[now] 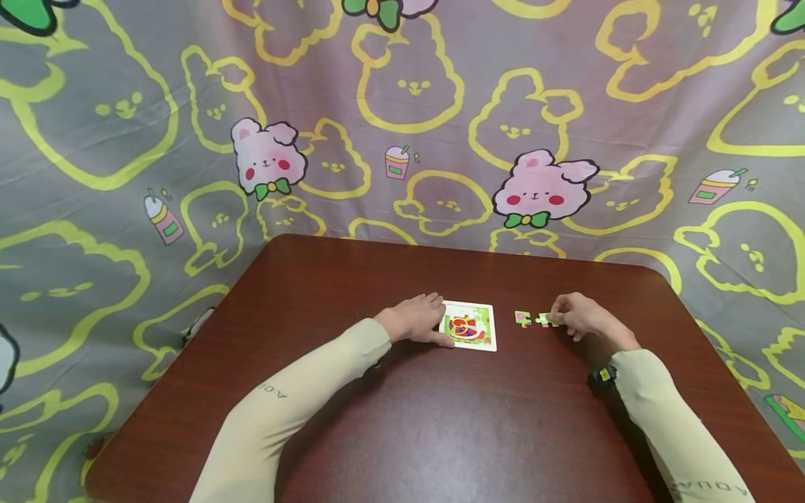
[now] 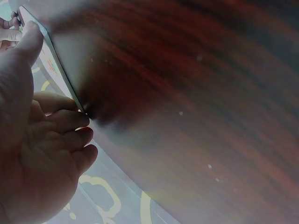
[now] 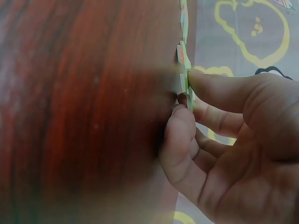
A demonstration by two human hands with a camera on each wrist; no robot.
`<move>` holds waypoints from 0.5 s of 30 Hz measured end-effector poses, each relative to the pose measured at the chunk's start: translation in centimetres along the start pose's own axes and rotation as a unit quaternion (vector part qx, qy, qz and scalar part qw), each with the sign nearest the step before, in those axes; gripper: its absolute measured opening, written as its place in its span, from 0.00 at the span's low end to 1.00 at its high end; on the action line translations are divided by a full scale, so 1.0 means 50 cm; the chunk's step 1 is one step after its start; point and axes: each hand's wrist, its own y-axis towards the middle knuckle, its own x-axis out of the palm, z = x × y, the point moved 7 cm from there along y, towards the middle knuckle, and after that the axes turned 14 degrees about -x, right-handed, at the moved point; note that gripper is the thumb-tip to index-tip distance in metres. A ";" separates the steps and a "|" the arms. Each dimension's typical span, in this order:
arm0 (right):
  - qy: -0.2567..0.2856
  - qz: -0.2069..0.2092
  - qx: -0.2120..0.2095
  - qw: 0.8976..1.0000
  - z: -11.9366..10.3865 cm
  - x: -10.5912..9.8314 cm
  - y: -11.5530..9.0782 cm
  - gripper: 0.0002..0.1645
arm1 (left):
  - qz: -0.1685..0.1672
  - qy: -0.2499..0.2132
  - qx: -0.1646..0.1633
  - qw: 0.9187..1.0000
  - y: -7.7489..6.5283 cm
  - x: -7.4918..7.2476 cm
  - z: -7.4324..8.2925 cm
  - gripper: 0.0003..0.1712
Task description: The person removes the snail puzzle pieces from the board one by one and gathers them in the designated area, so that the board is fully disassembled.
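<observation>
In the head view, a small jigsaw puzzle board (image 1: pixel 473 325) with a white border and a colourful cartoon picture lies on the table. My left hand (image 1: pixel 415 318) rests at its left side, the fingers along the left edge and the thumb by the near edge. The left wrist view shows the board's edge (image 2: pixel 61 77) running between thumb and fingers. Right of the board, my right hand (image 1: pixel 580 316) pinches a green puzzle piece (image 1: pixel 544 319) between thumb and index finger, low over the table. Another puzzle piece (image 1: pixel 523 318), green and pink, lies between it and the board.
The brown wooden table (image 1: pixel 465 433) has rounded corners. Behind it hangs a grey curtain (image 1: pixel 434 202) printed with yellow outlines and pink rabbits. Black straps or devices sit at the wrists, one plainly seen on the right wrist (image 1: pixel 602 377).
</observation>
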 end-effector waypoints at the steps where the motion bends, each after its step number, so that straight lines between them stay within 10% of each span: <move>1: -0.003 -0.002 0.001 1.000 -0.001 0.000 0.000 0.11 | 0.000 0.001 0.000 1.000 0.000 0.000 0.000 0.54; 15: -0.036 -0.020 0.019 0.999 -0.009 -0.002 -0.001 0.15 | -0.002 0.000 0.001 1.000 -0.004 -0.003 0.002 0.53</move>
